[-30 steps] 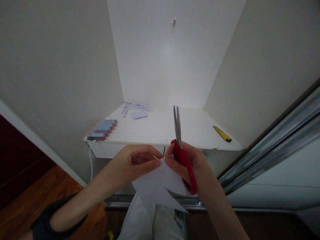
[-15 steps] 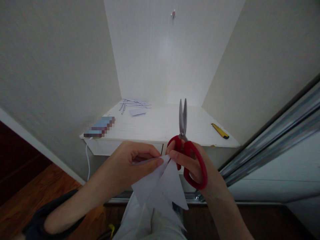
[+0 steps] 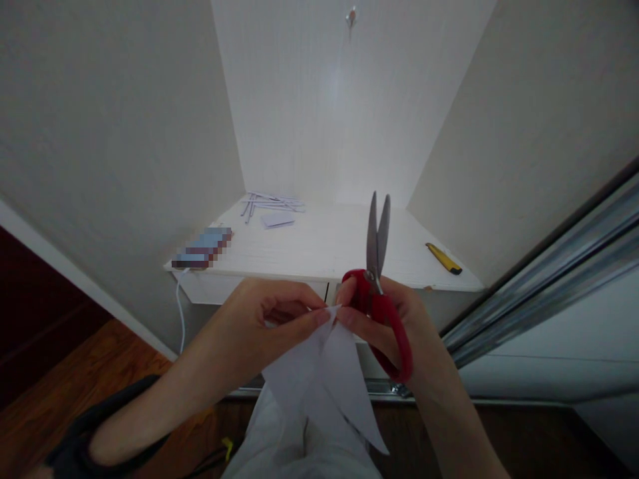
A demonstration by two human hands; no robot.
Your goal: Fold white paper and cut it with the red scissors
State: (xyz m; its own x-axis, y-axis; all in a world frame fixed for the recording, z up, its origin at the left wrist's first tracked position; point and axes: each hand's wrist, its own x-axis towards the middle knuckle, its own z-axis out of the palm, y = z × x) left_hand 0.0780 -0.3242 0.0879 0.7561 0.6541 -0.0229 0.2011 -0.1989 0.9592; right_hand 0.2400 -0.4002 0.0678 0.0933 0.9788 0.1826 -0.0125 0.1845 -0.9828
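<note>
White paper (image 3: 344,372), cut into pointed flaps, hangs from my fingertips above my lap. My left hand (image 3: 279,309) pinches its top edge between thumb and fingers. At the same edge, the thumb and a finger of my right hand (image 3: 379,326) also grip the paper. Red-handled scissors (image 3: 397,332) are hooked on my right hand, with their blades pointing up and slightly apart, away from the paper. Part of the paper's top edge is hidden behind my fingers.
On the white shelf (image 3: 319,249) lie several thin paper strips (image 3: 274,201), a folded paper piece (image 3: 278,220) and a yellow box cutter (image 3: 443,259). A blurred phone-like device (image 3: 202,248) with a white cable (image 3: 180,313) rests at the left edge. Metal rails (image 3: 544,293) run along the right.
The scissor blades have tilted a little to the right and spread slightly wider. A paper flap has swung lower and rightward. Both hands keep their grip on the paper; the view has shifted slightly.
</note>
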